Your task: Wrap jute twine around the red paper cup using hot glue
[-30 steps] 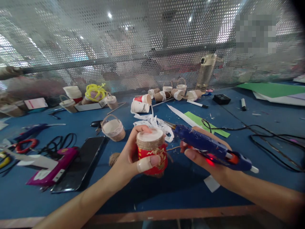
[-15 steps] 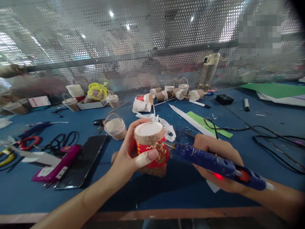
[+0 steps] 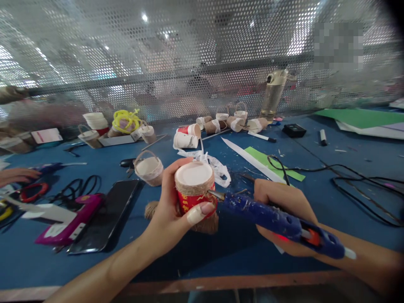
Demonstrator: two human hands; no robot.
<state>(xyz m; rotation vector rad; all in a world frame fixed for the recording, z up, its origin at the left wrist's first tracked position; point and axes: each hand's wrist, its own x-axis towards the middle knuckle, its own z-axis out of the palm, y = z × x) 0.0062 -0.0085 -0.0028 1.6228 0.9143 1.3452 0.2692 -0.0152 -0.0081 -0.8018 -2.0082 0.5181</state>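
Note:
My left hand (image 3: pixel 172 210) is closed round a red paper cup (image 3: pixel 194 191), held bottom up, with jute twine wound round its upper part. A bandage covers the thumb tip. My right hand (image 3: pixel 282 206) grips a blue hot glue gun (image 3: pixel 277 221) whose metal nozzle touches the cup's side just under the twine band. A ball of jute twine (image 3: pixel 151 209) lies on the blue table behind my left wrist. A finished twine basket with a handle (image 3: pixel 149 169) stands just left of the cup.
A black phone (image 3: pixel 105 214), a pink case (image 3: pixel 67 227), scissors and cables lie at left, where another person's hand (image 3: pixel 15 174) reaches in. Several wrapped cups (image 3: pixel 233 122), a bottle (image 3: pixel 273 94), green paper (image 3: pixel 273 162) and a black cord (image 3: pixel 347 172) lie beyond. A perforated metal screen backs the table.
The glue gun swung down and in until its nozzle met the cup's side. The cup turned slightly in my left hand. Another person's hand has come in at far left.

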